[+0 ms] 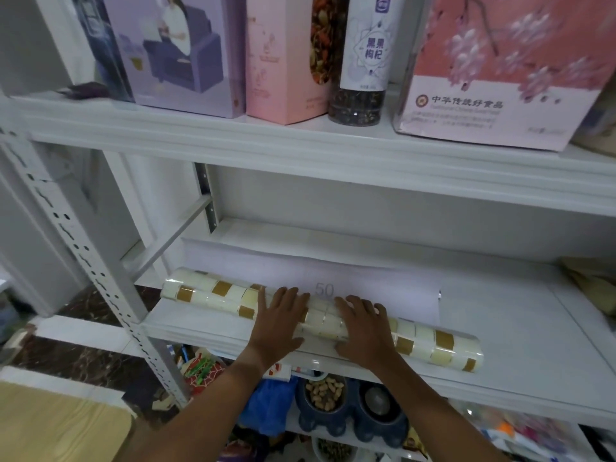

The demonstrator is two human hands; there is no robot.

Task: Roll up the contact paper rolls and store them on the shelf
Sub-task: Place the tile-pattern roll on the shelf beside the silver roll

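A long contact paper roll [213, 296], cream with gold-brown squares, lies across the front of the middle shelf [520, 355]. Its white backing sheet [366, 281], printed "50", stays unrolled flat behind it. My left hand [278, 320] rests palm-down over the roll's middle, fingers spread and curved around it. My right hand [365, 325] presses on the roll just to the right, in the same pose. The roll's two ends stick out past both hands.
The upper shelf [300, 141] carries a purple box [173, 51], a pink box [283, 58], a jar [361, 61] and a pink floral bag [500, 68]. Bowls of nuts [325, 393] and packets sit on the shelf below. A perforated white post [96, 271] stands left.
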